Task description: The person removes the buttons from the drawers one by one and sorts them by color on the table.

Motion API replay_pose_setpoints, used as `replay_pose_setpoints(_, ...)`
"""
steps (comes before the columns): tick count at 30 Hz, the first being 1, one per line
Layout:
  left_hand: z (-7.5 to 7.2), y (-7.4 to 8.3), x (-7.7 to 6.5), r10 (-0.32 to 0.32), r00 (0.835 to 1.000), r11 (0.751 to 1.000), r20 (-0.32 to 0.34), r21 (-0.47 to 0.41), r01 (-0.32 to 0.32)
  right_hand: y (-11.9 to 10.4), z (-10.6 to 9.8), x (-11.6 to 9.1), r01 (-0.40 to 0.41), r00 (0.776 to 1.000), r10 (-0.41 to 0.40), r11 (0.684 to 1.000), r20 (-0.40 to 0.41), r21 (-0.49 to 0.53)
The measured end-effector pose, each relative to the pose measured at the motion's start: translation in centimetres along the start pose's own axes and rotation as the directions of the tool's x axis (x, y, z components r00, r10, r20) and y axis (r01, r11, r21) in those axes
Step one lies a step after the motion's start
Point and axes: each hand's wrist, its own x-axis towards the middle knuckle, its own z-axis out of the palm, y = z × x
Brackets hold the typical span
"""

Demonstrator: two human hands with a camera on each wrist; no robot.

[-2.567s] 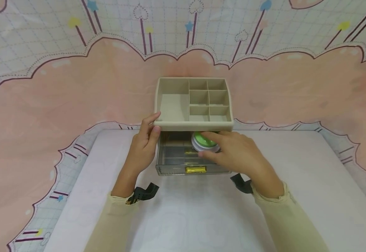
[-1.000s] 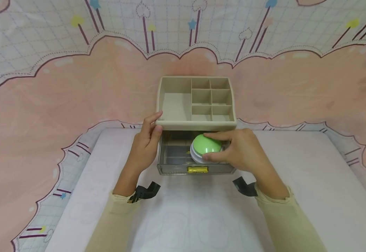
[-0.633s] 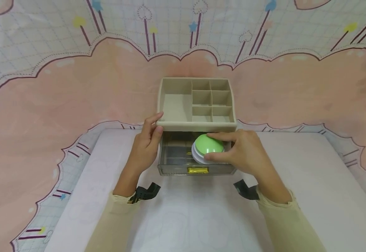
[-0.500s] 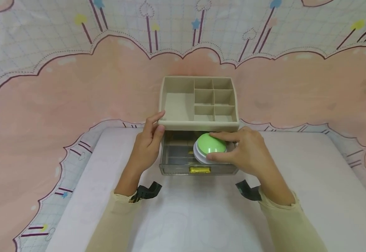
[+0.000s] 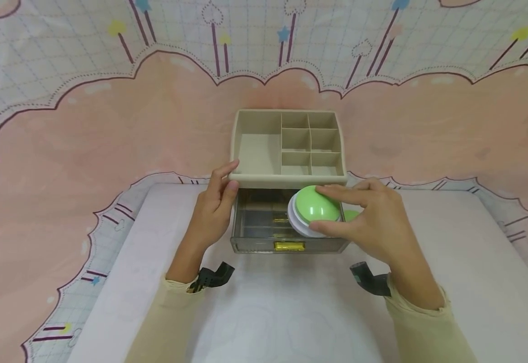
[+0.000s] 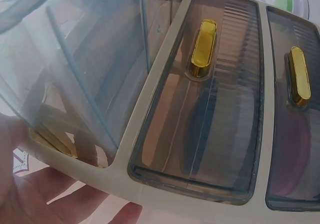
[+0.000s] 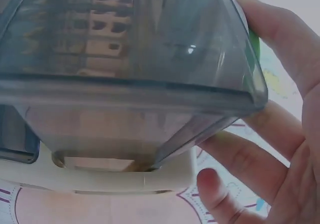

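Observation:
My right hand (image 5: 379, 222) pinches a round white jar with a domed green lid (image 5: 316, 205) between thumb and fingers. The jar is tilted and at the right part of the pulled-out clear drawer (image 5: 255, 245). That top drawer belongs to a beige desktop organizer (image 5: 286, 180). At its left front corner my left hand (image 5: 210, 217) holds the casing, thumb in front and fingers along the side. In the right wrist view, the drawer covers most of the jar and only a green sliver (image 7: 254, 46) shows near the right hand (image 7: 280, 149).
Two lower drawers with gold handles (image 6: 204, 43) show closed in the left wrist view. Another green piece (image 5: 351, 215) peeks out beyond the drawer's right side, under the right hand. The organizer stands on a white table (image 5: 264, 312) before a patterned cloth (image 5: 155, 126).
The jar, low in the drawer and partly under the organizer's front edge at first, has come up and to the right in my right hand. My left hand keeps its place on the organizer.

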Motion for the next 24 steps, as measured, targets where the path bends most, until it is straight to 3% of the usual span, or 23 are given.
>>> replay_pose_setpoints(5,-0.1,-0.1,0.0,0.008,1.000,1.000,-0.012,0.009,-0.008,-0.2,0.4,0.1,0.080,0.995,-0.079,0.997,-0.061,0.014)
replay_pose_setpoints(12,-0.1,-0.3,-0.1,-0.001,1.000,1.000,-0.011,0.006,0.001,-0.6,1.1,0.5,0.122,0.991,-0.119,0.991,-0.060,0.048)
replay_pose_setpoints(17,0.0,-0.2,-0.1,0.001,1.000,1.000,-0.007,0.000,-0.001,-0.6,0.9,0.8,0.073,0.997,-0.071,0.995,-0.023,0.070)
replay_pose_setpoints(21,0.0,-0.1,-0.1,0.005,1.000,1.000,-0.003,-0.003,-0.005,-0.5,0.2,1.0,-0.033,0.999,0.030,0.994,0.031,0.105)
replay_pose_setpoints(24,0.0,-0.1,-0.1,0.007,1.000,1.000,-0.001,-0.004,-0.007,-0.4,-0.5,0.7,-0.082,0.997,0.080,0.991,0.023,0.105)
